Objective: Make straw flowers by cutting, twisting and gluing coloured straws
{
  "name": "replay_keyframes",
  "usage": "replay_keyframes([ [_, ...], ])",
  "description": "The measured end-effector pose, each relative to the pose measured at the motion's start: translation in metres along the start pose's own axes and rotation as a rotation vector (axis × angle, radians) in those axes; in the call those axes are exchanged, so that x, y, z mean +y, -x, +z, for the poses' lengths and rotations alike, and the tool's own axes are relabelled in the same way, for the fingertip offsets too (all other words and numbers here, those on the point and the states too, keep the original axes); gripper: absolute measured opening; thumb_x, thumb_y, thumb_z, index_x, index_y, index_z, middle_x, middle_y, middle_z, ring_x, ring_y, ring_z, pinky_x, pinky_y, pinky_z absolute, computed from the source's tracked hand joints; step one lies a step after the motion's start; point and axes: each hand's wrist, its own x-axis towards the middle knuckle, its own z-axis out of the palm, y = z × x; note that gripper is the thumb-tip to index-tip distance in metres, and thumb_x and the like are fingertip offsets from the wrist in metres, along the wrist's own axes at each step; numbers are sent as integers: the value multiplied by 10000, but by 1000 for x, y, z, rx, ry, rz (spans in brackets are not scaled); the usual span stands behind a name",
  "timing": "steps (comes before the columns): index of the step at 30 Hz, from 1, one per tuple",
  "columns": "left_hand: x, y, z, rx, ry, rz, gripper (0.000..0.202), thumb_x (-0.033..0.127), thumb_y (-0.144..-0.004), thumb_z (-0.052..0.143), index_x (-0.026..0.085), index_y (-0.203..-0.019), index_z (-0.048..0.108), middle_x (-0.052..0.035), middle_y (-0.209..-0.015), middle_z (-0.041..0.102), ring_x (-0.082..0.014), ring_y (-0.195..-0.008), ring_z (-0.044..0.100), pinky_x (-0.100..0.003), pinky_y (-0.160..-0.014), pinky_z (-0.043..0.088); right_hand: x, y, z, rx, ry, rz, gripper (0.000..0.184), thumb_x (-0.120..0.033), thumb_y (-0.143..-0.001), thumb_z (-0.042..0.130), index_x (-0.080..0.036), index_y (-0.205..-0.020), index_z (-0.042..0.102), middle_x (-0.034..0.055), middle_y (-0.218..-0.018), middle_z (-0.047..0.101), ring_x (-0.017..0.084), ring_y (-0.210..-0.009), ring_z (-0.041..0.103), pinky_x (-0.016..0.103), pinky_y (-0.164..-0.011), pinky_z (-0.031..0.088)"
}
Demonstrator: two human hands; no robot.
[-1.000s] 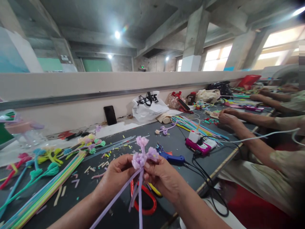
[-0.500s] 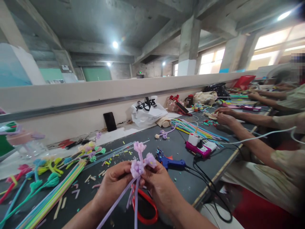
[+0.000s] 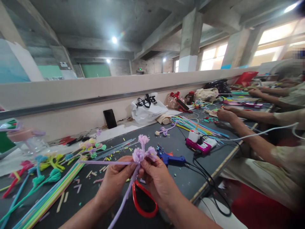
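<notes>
Between my two hands, above the dark table, is a lilac pipe-cleaner flower sprig with three fuzzy blossoms. My right hand pinches it just beneath the blossoms. A loose lilac pipe cleaner sticks out sideways to the left, and my left hand has its fingers closed on it close to the stem. The longer lilac stem hangs down toward me. Partly covered by my right hand, red-handled scissors lie below. A blue glue gun rests just beyond my right hand.
Bundled pastel pipe cleaners and finished colourful flowers lie at left, among cut scraps. A magenta power strip with cables sits at right. Behind stand a phone and a white bag. Co-workers' arms reach in from the right.
One lilac strand that hung down toward me now points out to the left, with my left fingers on it. The sprig shifted slightly right and away from me.
</notes>
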Motion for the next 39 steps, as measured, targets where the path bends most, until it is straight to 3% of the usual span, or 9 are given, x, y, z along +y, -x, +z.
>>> replay_keyframes([
  [4,4,0,4,6,255,-139,189,275,-700,655,144,-835,670,-29,-684,677,-133,-582,612,-255,-617,501,0,-2,0,-7,74,-19,248,-190,-591,766,-170,-797,629,-27,-684,598,40,-499,511,137,-473,429],
  [10,9,1,9,88,428,-185,137,236,-653,701,132,-722,644,-16,-578,658,-108,-510,601,-208,-545,483,0,-2,0,0,156,-25,246,-204,-605,756,-162,-806,621,-21,-661,595,44,-485,499,151,-469,400],
  [15,8,3,10,54,399,-141,109,233,-693,670,142,-745,643,-7,-584,654,-96,-561,600,-190,-576,471,0,-2,0,4,158,-63,217,-235,-614,748,-160,-771,619,-25,-620,576,55,-488,494,162,-471,403],
  [20,15,7,10,-54,218,-82,160,210,-716,645,163,-868,637,-16,-753,676,-114,-683,607,-219,-674,471,-4,-2,-2,14,146,-31,250,-227,-610,750,-160,-812,618,-20,-655,586,50,-488,482,163,-467,389],
  [24,18,7,10,-108,120,-58,175,198,-729,622,165,-902,615,-12,-736,665,-130,-670,599,-234,-650,463,-5,-1,-2,17,191,-22,235,-256,-610,751,-161,-757,595,-46,-569,533,35,-435,412,155,-423,325],
  [30,17,5,9,-15,81,-57,104,237,-729,619,150,-775,587,0,-688,638,-120,-650,570,-222,-632,448,-6,-2,-2,15,202,-35,228,-264,-608,748,-156,-688,564,-72,-467,450,34,-391,358,159,-394,279],
  [39,25,9,12,-45,98,-117,54,168,-696,626,137,-738,614,-8,-662,642,-116,-607,558,-228,-619,447,3,-4,-9,41,208,-52,227,-239,-610,743,-149,-723,568,-52,-543,497,36,-434,394,163,-424,297],
])
